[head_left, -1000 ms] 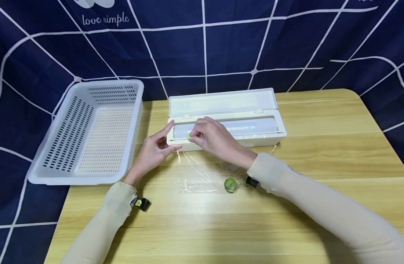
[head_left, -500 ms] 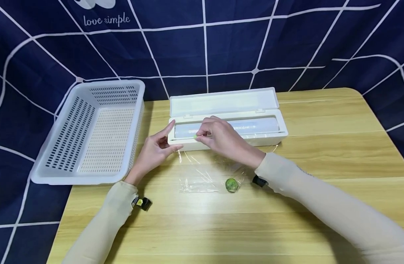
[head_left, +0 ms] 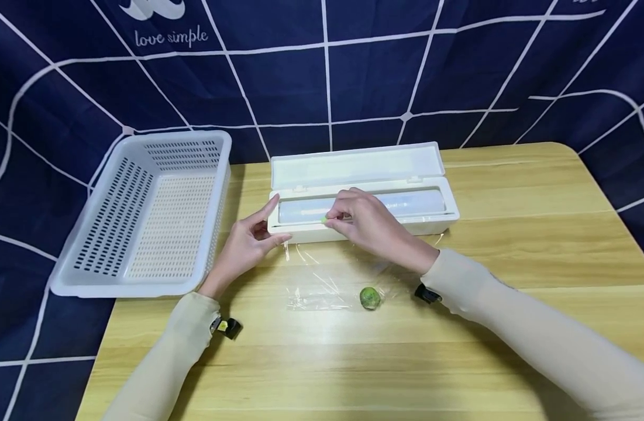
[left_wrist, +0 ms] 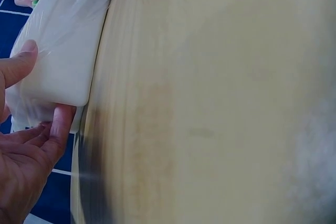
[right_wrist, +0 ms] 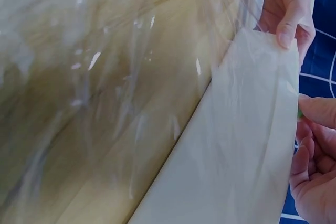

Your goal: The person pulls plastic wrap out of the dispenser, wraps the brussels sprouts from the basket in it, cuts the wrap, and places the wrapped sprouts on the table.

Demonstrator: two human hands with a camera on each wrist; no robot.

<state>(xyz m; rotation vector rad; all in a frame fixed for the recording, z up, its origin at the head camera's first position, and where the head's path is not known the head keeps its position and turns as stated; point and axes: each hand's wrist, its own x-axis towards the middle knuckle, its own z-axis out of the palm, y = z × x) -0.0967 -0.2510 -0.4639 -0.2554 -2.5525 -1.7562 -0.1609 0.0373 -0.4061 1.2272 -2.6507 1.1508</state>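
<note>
A white cling film box stands at the middle of the table, its lid tipped back and a film roll inside. My left hand grips the box's left end, thumb at the front and fingers round the end, as the left wrist view also shows. Between thumb and fingertips my right hand pinches a small green slide cutter on the box's front top edge. Clear film hangs over the front and spreads on the table. At its near edge lies a small round green fruit.
To the left is a white slotted plastic basket, close beside my left forearm. The wooden table extends to the right and toward me. A dark blue cloth with white lines hangs behind it.
My right hand has slid to the right along the box's front edge, carrying the green slide cutter with it. The left hand keeps its hold on the box's end; film and fruit lie as before.
</note>
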